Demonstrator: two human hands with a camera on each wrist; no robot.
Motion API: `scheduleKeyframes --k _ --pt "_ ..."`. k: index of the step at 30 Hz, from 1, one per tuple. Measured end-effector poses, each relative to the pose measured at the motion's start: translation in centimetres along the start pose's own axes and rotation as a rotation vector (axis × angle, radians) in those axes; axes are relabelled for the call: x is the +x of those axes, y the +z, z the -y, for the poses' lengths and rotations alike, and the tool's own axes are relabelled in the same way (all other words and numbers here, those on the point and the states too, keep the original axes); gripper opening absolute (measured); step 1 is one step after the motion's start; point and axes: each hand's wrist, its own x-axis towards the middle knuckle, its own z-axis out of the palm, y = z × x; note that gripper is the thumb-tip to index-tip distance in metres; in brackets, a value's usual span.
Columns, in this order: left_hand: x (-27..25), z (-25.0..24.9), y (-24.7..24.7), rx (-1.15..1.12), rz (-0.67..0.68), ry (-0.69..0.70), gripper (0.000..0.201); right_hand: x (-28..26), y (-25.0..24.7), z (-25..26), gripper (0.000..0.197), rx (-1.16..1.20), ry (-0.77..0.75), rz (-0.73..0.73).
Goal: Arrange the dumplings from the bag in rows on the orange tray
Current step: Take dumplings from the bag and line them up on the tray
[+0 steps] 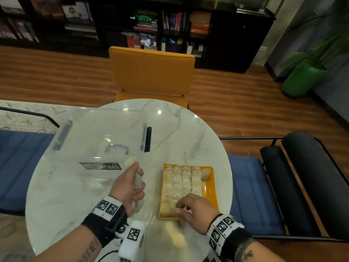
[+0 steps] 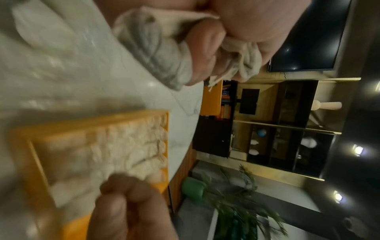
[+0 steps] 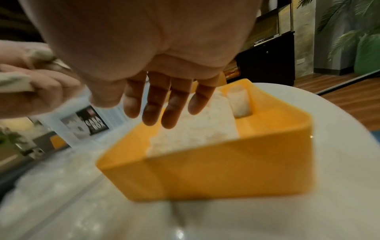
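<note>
Dumplings [image 1: 180,181] fill most of the orange tray [image 1: 212,188] in close rows, four columns packed side by side from the far rim toward the near one, and a single dumpling [image 1: 205,173] stands alone at the far end of the column nearest the right wall, with bare orange floor below it. The tray sits on the right part of the round marble table [image 1: 188,129], just beside the bag [image 1: 160,233], a clear plastic one lying on the near edge of the table; pale shapes show through it but are too blurred to tell apart.

The left hand [image 1: 128,188] is raised over the table to the left of the tray, its fingers [image 2: 207,48] curled tight round several dumplings [image 2: 156,53], which bulge out between the fingers and above the fist. The right hand [image 1: 194,207] hangs over the near end of the tray with the palm down; its fingers [image 3: 156,100] are nearly straight, close together and pointing down at the rows. They hold nothing, and whether the tips touch the dumplings I cannot tell.

A clear plastic box [image 1: 98,140] with a label reading CASA BOX stands on the left half of the table, behind the left hand. An orange chair [image 1: 151,70] faces the far side of the table, and a green pot [image 1: 302,80] with a plant stands on the wooden floor at the right
</note>
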Motion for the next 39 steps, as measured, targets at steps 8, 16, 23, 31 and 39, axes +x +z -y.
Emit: scheduleKeyframes --k 8,16,23,31,39 --pt "-0.3 -0.2 8.1 -0.21 0.09 -0.069 0.036 1.4 -1.9 4.1 0.012 0.829 0.043 -0.12" --pt "0.3 0.1 8.8 -0.376 0.082 -0.102 0.03 -0.9 -2.9 1.7 0.014 0.958 0.121 -0.172" --pt "0.5 1.5 7.5 -0.173 0.227 -0.17 0.007 -1.8 -3.4 0.1 0.018 1.158 0.144 -0.385" --pt "0.7 2.9 7.8 0.253 0.361 -0.067 0.037 -1.1 -3.9 0.2 0.015 1.241 0.255 -0.469" --pt "1.1 3.8 8.1 0.716 0.344 0.247 0.028 -0.8 -3.8 -0.3 0.008 0.957 0.22 -0.478"
